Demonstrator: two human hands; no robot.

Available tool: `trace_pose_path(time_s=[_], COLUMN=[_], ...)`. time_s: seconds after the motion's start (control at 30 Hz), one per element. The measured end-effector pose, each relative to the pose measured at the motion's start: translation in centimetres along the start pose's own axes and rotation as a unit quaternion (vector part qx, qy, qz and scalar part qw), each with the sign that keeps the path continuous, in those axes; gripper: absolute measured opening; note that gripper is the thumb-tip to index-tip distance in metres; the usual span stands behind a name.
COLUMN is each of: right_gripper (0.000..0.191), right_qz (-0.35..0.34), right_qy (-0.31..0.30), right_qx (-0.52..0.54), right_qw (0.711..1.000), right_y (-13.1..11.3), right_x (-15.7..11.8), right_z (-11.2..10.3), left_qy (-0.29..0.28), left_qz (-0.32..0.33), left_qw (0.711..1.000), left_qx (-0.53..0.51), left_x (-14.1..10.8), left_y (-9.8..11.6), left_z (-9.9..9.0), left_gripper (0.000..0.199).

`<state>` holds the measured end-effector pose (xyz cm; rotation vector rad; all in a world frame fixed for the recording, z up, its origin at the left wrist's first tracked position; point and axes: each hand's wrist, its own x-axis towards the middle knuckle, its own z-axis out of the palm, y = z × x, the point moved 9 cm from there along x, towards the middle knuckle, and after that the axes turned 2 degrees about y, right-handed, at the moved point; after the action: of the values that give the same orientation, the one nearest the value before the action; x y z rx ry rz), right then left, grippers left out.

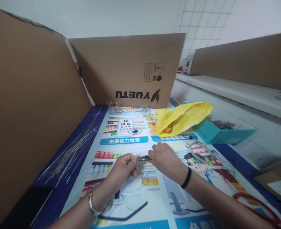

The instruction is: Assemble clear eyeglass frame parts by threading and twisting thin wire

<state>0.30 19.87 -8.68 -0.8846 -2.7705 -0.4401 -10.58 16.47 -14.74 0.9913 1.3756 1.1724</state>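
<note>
My right hand is closed around a pair of pliers, with the metal jaws pointing left. The pliers' handles are hidden in the fist. My left hand pinches thin wire right at the jaw tips; the pinched part is too small to make out clearly. Loops of fine wire hang below the two hands. More tangled thin wire lies on the printed poster sheet under my left wrist.
Long straight wires and a dark flat device lie left. Cardboard panels stand behind and left. A yellow bag, a teal box of wire pieces, a wire coil and a red curved object are right.
</note>
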Motion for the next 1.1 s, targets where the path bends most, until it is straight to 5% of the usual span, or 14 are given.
trace_pose_path(time_s=[0.73, 1.1], right_gripper=[0.018, 0.010], right_qz=[0.027, -0.016], right_qy=[-0.067, 0.017], right_qx=[0.101, 0.013], right_qw=[0.992, 1.000], right_y=[0.7, 0.7], right_x=[-0.3, 0.0], right_z=[2.2, 0.7], left_qy=[-0.011, -0.014], left_qz=[0.020, 0.005], left_qw=[0.999, 0.998], left_qx=[0.030, 0.055], left_x=[-0.2, -0.2], left_y=[0.9, 0.6], left_z=[0.3, 0.3], left_gripper=[0.017, 0.019])
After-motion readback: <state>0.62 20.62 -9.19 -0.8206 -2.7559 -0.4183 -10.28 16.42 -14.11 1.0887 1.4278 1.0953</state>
